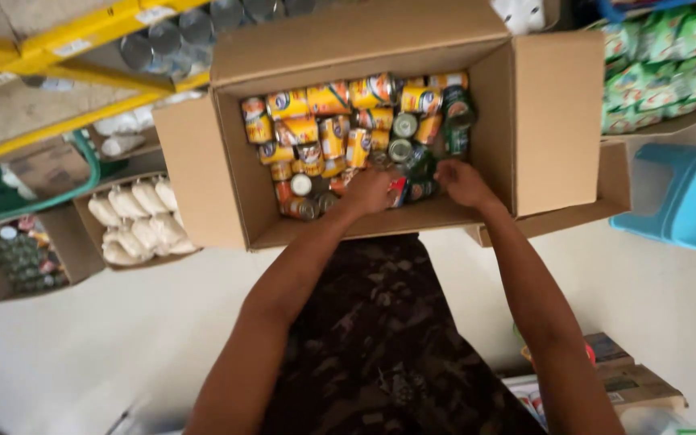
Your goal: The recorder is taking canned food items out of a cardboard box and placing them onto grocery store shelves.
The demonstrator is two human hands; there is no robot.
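Where both hands (416, 189) reach, cans (340, 129)

Daylight soft, even, moderately bright; no hard shadows. Pale floor (82, 354) nearly washed out, lower left brightest. Cardboard box (227, 193) interior dimmer, cans (340, 121) shaded near walls. Slight glare on can tops. Whole frame soft, motion-smeared; labels unreadable. Wide-angle bend at edges: yellow shelf rails (66, 48) curve. Forearms and dark patterned clothing at bottom blurred.
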